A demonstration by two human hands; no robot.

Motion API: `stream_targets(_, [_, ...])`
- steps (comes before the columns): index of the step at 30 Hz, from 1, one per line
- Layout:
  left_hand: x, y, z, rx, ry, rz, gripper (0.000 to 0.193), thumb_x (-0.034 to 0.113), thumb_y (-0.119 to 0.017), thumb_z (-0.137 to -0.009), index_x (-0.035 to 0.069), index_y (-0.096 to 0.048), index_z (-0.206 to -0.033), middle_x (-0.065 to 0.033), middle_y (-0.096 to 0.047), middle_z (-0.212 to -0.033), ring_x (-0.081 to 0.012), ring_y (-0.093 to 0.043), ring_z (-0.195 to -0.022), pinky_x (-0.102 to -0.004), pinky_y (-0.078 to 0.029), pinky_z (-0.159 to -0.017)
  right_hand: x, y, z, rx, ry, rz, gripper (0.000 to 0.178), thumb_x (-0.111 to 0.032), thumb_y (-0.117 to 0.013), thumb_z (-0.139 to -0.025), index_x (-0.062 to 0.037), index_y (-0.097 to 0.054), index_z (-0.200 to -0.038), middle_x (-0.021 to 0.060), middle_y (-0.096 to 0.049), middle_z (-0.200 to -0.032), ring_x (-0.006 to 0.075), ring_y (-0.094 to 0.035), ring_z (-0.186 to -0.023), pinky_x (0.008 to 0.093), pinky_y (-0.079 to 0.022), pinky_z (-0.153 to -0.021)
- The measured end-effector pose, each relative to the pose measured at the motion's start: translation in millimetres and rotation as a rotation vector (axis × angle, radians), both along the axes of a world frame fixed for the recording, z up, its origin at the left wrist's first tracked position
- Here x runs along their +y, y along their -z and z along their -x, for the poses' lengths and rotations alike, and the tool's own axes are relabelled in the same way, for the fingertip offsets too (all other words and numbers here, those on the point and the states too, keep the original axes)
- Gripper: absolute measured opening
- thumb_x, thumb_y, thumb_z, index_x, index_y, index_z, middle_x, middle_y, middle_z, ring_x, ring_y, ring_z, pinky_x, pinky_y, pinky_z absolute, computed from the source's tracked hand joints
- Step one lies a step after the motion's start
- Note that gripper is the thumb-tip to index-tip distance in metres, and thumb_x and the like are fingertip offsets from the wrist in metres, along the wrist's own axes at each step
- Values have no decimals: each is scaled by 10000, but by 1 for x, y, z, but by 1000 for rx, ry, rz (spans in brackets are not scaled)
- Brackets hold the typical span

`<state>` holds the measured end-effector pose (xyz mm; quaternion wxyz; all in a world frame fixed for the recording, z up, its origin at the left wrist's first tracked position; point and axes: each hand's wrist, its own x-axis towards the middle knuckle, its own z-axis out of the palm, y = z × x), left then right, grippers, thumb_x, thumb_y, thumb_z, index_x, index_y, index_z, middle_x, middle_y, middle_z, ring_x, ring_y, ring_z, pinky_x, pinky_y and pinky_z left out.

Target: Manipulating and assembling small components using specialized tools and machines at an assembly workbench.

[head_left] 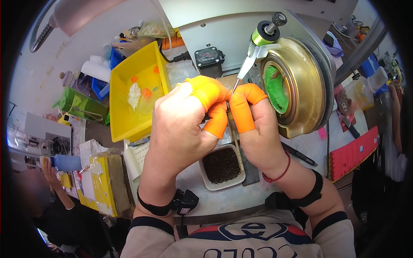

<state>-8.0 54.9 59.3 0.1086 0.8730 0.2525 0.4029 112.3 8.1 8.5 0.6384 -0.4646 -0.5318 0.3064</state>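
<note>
My left hand [177, 129], with yellow and orange finger cots on thumb and fingers, is closed in a pinch at the middle of the bench. My right hand [258, 133], also in orange finger cots, pinches right beside it, fingertips nearly touching. Whatever they hold is too small and hidden to make out. A thin metal point [238, 81] slants down from a clamped holder [262, 34] to the fingertips. To the right of them stands a brass-coloured round housing [297, 112] with a green pad [276, 92] inside. Below the hands sits a white square dish [215, 187] with dark grains.
A yellow bin [117, 103] with orange and white scraps stands at left. A slim wooden stick [237, 148] leans by the dish; a black pen [301, 155] lies right of it. Further right is a red pad [353, 155]. Another person's hand [50, 172] shows far left.
</note>
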Motion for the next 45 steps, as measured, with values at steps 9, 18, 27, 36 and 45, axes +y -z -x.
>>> stream_targets(9, [-1, 2, 2, 1, -23, 25, 157, -89, -542, -644, 3, -572, -769, -87, -576, -703, -163, -545, -606, -236, -431, -561, -8, 7, -1, -292, 50, -109, 431, -114, -575, -765, 26, -379, -1123, 175, -465, -1016, 300, -486, -909, 336, -382, -821])
stream_targets(18, [-1, 1, -2, -17, -10, -18, 156, -83, -555, -651, 5, -577, -777, -85, -580, -706, -159, -541, -601, -233, -428, -560, 19, 16, 10, -342, -60, 22, 639, -194, -665, -655, 4, -353, -1177, 196, -441, -1110, 342, -447, -1018, 422, -312, -861])
stream_targets(27, [-4, -4, 21, 53, -121, -71, 308, 58, -602, -729, 20, -548, -1030, -111, -579, -952, -200, -549, -895, -287, -410, -799, 8, 6, 10, -607, 85, 85, 693, -166, -669, -630, -27, -320, -1212, 159, -431, -1095, 300, -428, -1035, 413, -301, -848])
stream_targets(36, [-30, 45, 54, 481, -327, 8, 439, 322, -653, -708, -50, -537, -912, -181, -565, -832, -306, -563, -725, -364, -451, -639, -132, 4, -59, -866, -231, 40, 427, -187, -625, -712, -37, -492, -1088, 101, -527, -920, 267, -515, -812, 349, -400, -708])
stream_targets(45, [-20, 63, 14, 808, -332, 32, 126, 99, -588, -696, -13, -544, -736, -186, -540, -650, -349, -530, -592, -409, -425, -555, -172, 60, -102, -1052, -85, -57, 301, -146, -606, -676, -94, -584, -972, 24, -524, -821, 150, -516, -706, 270, -402, -583])
